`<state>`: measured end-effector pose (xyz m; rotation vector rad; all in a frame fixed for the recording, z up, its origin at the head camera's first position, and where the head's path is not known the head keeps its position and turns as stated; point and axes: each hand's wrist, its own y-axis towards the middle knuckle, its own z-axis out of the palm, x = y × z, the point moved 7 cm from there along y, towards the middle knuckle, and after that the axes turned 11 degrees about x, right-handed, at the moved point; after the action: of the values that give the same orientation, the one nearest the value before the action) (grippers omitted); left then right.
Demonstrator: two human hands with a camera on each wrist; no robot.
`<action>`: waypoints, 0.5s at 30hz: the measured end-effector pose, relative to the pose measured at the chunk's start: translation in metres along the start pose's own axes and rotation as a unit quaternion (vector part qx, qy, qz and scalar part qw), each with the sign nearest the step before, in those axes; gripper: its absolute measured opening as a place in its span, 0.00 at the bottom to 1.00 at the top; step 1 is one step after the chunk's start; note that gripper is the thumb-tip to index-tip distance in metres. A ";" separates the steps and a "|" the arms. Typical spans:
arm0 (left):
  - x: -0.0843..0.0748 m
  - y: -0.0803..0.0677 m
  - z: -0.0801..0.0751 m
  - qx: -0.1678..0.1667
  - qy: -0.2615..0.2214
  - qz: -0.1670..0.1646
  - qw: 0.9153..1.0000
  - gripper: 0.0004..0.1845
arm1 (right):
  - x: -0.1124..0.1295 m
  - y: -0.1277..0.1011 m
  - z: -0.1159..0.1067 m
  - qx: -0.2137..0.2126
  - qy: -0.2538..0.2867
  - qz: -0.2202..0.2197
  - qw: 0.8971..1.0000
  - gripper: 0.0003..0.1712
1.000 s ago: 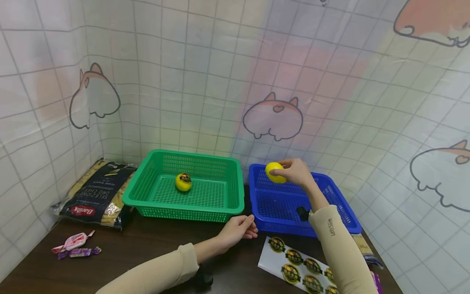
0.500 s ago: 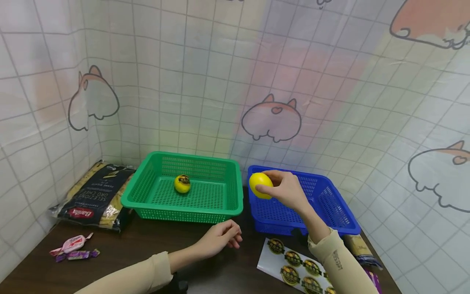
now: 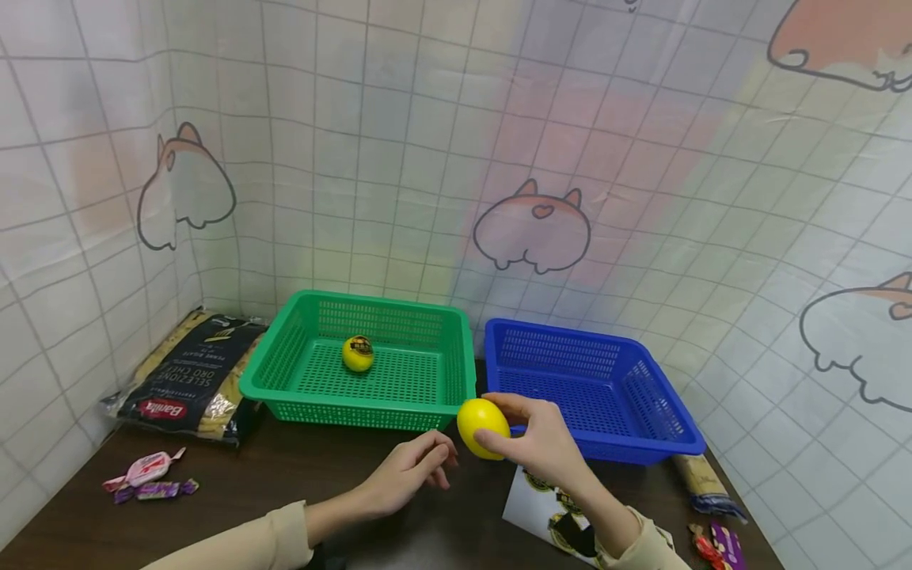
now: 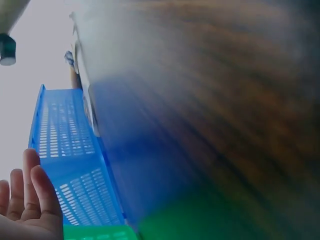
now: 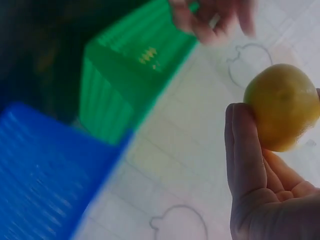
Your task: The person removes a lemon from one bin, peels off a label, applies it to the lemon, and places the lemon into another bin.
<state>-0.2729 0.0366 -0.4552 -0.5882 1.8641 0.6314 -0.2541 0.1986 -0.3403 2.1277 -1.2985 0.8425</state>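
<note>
My right hand [image 3: 545, 439] pinches a lemon [image 3: 480, 427] between thumb and fingers, in front of the gap between the two baskets. In the right wrist view the same lemon [image 5: 282, 107] shows bare, glossy skin against the fingers. My left hand [image 3: 406, 475] is just left of it, with loosely bent fingers and nothing in them. Another lemon [image 3: 358, 354], bearing a black and gold sticker, lies in the green basket [image 3: 356, 413]. The blue basket [image 3: 620, 447] stands behind my right hand, and no fruit shows inside.
A sheet of round black and gold stickers [image 3: 523, 507] lies under my right forearm, partly hidden. A bag of penne pasta [image 3: 192, 376] and wrapped candies [image 3: 148, 469] are on the left. At the right edge lie another pasta pack [image 3: 705, 483] and more candies [image 3: 725, 546].
My right hand has brought the lemon out from over the blue basket, toward me and leftward. The left hand has drawn back a little to the left.
</note>
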 end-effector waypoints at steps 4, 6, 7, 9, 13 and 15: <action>-0.003 -0.005 -0.001 -0.006 0.004 0.008 1.000 0.17 | -0.010 -0.009 0.020 0.012 0.009 0.011 1.000 0.27; -0.006 -0.006 0.000 -0.009 0.006 0.012 1.000 0.15 | -0.015 -0.012 0.029 0.019 0.017 0.018 1.000 0.26; -0.007 -0.007 0.000 -0.014 0.011 0.015 1.000 0.14 | -0.017 -0.013 0.033 0.025 0.023 0.021 0.999 0.25; -0.010 -0.009 -0.001 -0.036 0.020 0.015 0.999 0.12 | -0.021 -0.014 0.041 0.035 0.034 0.025 0.998 0.25; -0.015 -0.014 -0.005 -0.098 0.049 0.007 0.994 0.11 | -0.030 -0.015 0.054 0.049 0.047 0.035 0.997 0.26; -0.018 -0.016 -0.008 -0.117 0.079 0.002 0.990 0.15 | -0.035 -0.015 0.059 0.052 0.041 0.040 0.997 0.27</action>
<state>-0.2616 0.0219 -0.4385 -0.8087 1.9526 0.8337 -0.2381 0.1848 -0.4069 2.1092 -1.3312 1.0406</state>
